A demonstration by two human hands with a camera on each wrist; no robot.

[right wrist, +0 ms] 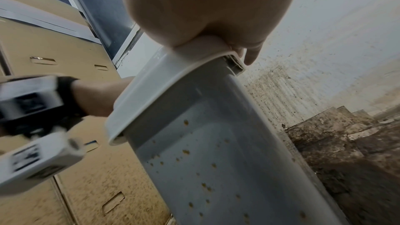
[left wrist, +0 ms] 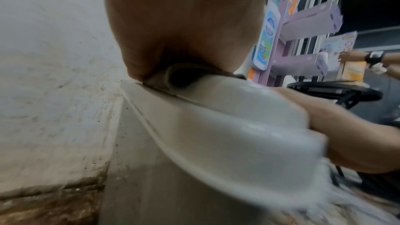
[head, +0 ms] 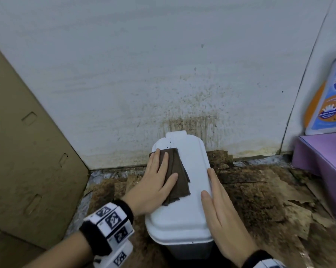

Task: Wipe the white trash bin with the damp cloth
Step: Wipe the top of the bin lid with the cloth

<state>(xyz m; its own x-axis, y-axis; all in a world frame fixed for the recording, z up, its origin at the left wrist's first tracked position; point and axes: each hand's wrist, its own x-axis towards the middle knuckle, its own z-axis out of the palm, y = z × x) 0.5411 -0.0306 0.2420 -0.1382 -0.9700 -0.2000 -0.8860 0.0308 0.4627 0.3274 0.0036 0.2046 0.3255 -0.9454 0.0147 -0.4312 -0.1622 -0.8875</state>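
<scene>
White plastic trash bin [head: 184, 215] with a rounded, closed lid stands on the floor against the far wall, between a tall brown cardboard panel [head: 26, 151] on the left and a purple shelf unit [head: 323, 161] on the right. Behind it the pale grey wall [head: 163, 64] is spattered with brown streaks and specks just above the lid's far end. Torn, stained brown cardboard sheets [head: 269, 200] cover the floor around the bin's base. In the right wrist view the bin's grey side shows small brown spots. A white bottle with a blue and orange label [head: 329, 97] stands on the purple shelf unit at the far right. On the left half of the lid lies a folded dark brown damp cloth [head: 179, 176], reaching from near the hinge end toward the middle. The left hand [head: 155, 182] lies flat on this cloth with fingers straight and spread, pressing it to the lid. The right hand [head: 223, 213] rests with straight fingers along the lid's right edge, its thumb on top of the lid; both hands are open, neither curled round anything.
</scene>
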